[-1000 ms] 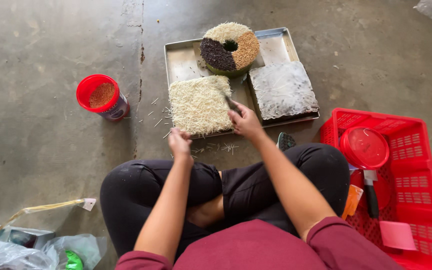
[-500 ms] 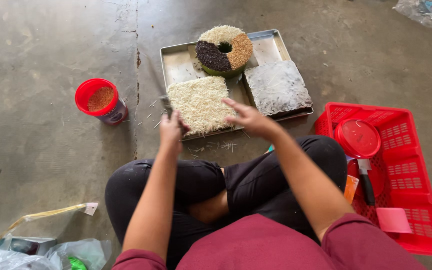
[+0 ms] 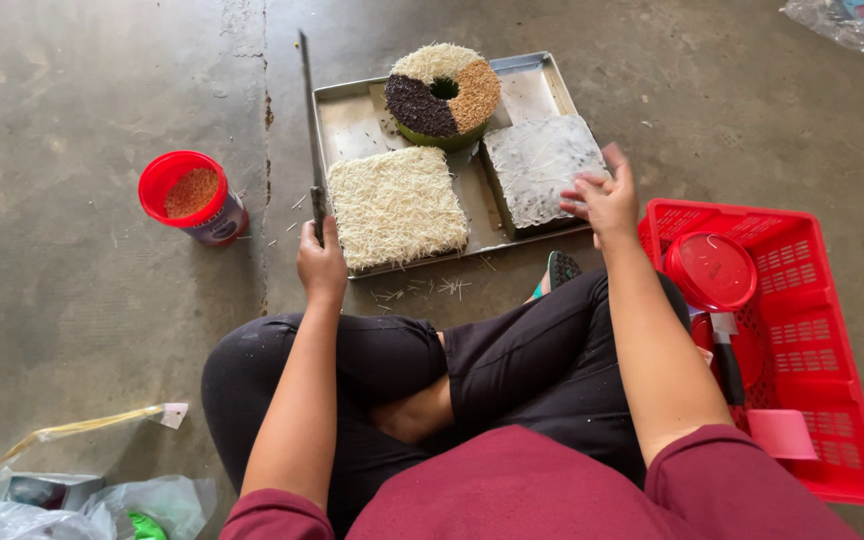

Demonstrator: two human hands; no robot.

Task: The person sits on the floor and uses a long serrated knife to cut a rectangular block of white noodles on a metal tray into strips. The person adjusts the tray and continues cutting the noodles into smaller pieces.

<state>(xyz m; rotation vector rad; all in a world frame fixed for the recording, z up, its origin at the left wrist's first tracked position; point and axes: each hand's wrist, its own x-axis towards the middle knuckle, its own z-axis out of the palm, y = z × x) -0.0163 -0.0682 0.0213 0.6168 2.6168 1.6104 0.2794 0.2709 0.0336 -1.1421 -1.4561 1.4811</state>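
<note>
Left hand (image 3: 320,262) gripped a long knife (image 3: 308,130) at the tray's (image 3: 352,110) nine o'clock, right hand (image 3: 602,195) open over the grey cake (image 3: 537,165); a slipped blade could have gouged the shredded cake (image 3: 395,205).

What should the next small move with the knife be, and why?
Probably lower the knife onto the pale shredded cake. The left hand grips the handle with the blade raised along the tray's left edge, right beside that cake. The right hand rests on the grey cake, away from the blade.
</note>
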